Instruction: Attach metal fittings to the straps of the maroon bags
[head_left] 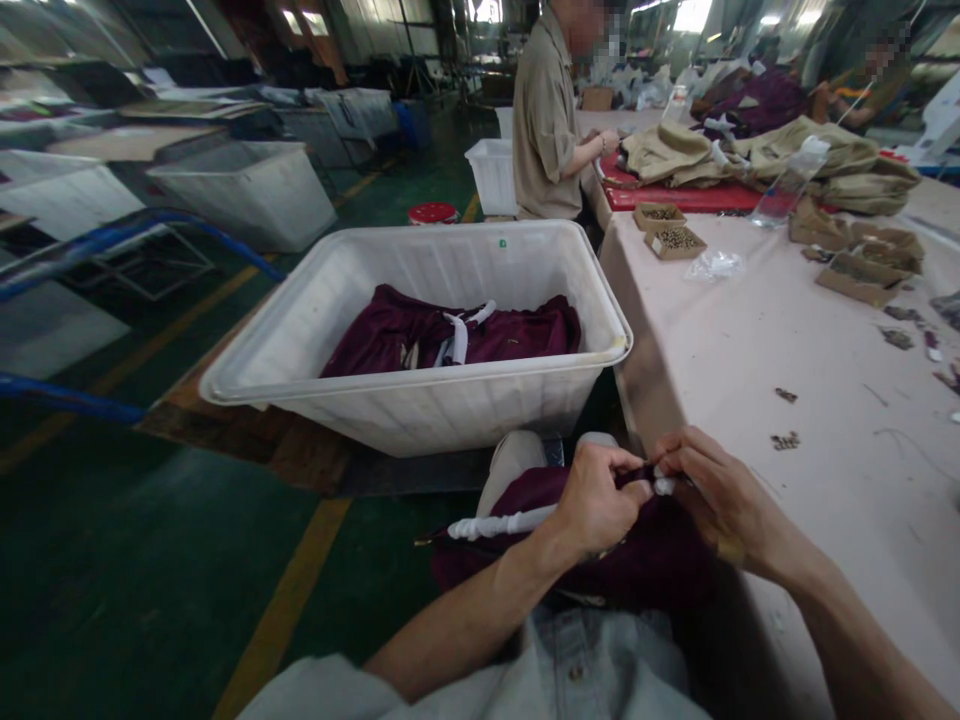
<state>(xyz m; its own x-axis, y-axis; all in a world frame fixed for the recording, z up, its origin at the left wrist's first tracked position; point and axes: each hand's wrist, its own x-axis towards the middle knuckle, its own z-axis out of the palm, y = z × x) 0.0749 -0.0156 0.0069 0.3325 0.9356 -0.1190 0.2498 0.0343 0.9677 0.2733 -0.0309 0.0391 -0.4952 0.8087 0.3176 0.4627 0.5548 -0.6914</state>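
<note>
Across my lap lies a maroon garment (525, 490) with a white strip (501, 523) along one edge. My left hand (600, 497) is closed, pinching a dark edge of the garment between thumb and fingers. Close beside it, my right hand (709, 490) also pinches the garment, at a small white piece by the fingertips. Whether a small part sits between those fingertips is hidden. On the table to the right lie two little clusters of small brass-coloured pieces (785, 440).
Ahead stands a white plastic tub (450, 400) holding maroon garments (382, 325). The pale table (720, 350) carries small cardboard boxes (676, 243), a plastic bottle (791, 180) and khaki garments (817, 155). A co-worker (551, 120) stands at its far side. A blue rail (82, 400) is left.
</note>
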